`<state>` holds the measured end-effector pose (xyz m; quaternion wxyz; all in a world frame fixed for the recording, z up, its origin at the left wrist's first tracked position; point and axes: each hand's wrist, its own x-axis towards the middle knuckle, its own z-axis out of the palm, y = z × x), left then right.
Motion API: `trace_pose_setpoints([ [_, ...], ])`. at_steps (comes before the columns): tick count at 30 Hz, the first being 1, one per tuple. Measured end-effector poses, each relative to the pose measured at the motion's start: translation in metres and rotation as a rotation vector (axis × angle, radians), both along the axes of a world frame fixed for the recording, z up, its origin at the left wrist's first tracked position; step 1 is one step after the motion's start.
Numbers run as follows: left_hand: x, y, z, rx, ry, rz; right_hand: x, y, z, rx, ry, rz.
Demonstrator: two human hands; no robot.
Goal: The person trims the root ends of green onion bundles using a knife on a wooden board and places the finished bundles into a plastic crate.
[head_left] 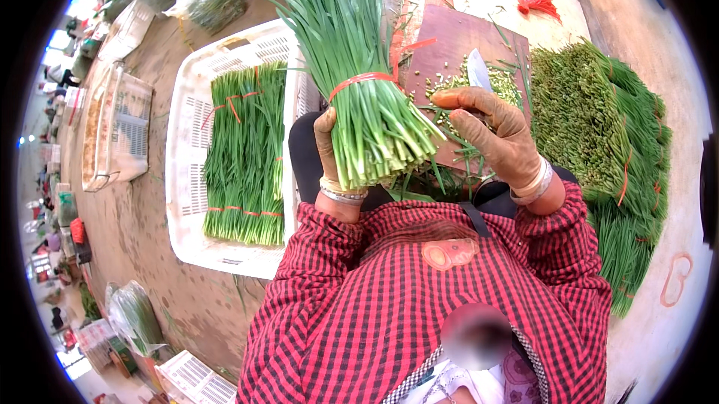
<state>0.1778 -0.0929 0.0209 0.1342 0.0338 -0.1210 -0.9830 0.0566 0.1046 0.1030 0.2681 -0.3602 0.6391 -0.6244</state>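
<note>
Spotted floor (150, 232) lies left of a banded bunch of greens (356, 59), which the left hand (326, 142) holds, its fingers mostly hidden, while the right hand (505, 131), fingers parted, hovers beside the stem ends (389, 161), probably mid-tidying, with evening those likely called for next.

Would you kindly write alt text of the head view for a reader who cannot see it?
The left hand holds a banded bundle of green stalks; the right hand is open near its pale ends. A white crate of bundles stands left, a board with trimmings ahead, and more bundles right.
</note>
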Motion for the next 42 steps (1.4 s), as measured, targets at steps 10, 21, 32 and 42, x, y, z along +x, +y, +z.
trace_pose_setpoints([
  [10,0.024,0.007,0.033,-0.420,-0.387,0.328,-0.022,-0.098,0.010,0.485,0.287,0.391],
  [21,0.071,-0.033,0.040,-0.033,0.134,0.301,0.000,-0.101,0.016,0.018,-0.233,0.296],
  [32,0.080,-0.039,0.020,-0.283,-0.208,0.381,0.041,-0.115,0.036,-0.039,0.699,0.257],
  [42,0.073,-0.058,0.002,-0.045,0.020,0.416,0.015,-0.068,0.019,0.072,0.280,0.093],
])
